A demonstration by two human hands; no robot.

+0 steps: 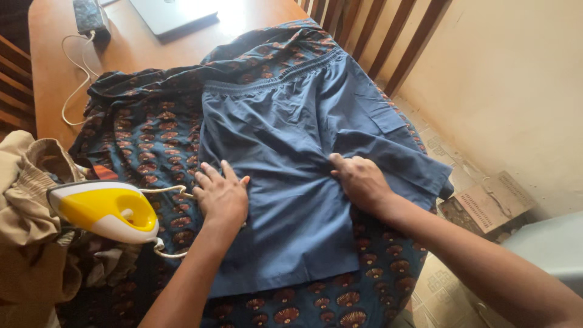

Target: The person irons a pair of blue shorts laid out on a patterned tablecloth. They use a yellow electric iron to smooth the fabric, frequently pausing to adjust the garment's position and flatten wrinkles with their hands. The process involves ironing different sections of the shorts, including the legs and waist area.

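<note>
shorts: blue shorts [291, 182] laid flat at centre of frame, elastic waistband toward 12 o'clock, leg hems toward 6 and 4 o'clock; side pocket visible on the leg at 3 o'clock.
shorts position: on top of patterned cloth [146, 130], not hanging off it except the right leg reaching near the table edge.
left hand: left hand [221, 194] pressed palm down on the shorts' left edge, 9 o'clock of the garment; fingers spread wide, flat, gripping nothing.
right hand: right hand [360, 180] on the crotch area between the two legs, just right of centre; fingers curled narrow, pinching or pressing a fold of the blue fabric, cannot tell which.
hands apart: both touching the shorts, well apart from each other.
patterned cloth: dark blue with orange-brown fan motifs, spread under the shorts, covers most of the table.
iron: yellow and white iron [106, 211] at 9 o'clock of the left hand, near it, not touched; white cord [171, 190] runs from it toward the left hand.
beige garment: crumpled beige clothing [27, 212] at far 9 o'clock, beside and under the iron.
table: wooden table [54, 61], bare part at 11 o'clock.
table items: grey laptop [173, 13] at 12 o'clock, closed; dark adapter block [90, 15] with white cable [76, 91] at 11 o'clock.
floor: newspaper sheets [495, 203] at 3 to 5 o'clock, below the table edge.
</note>
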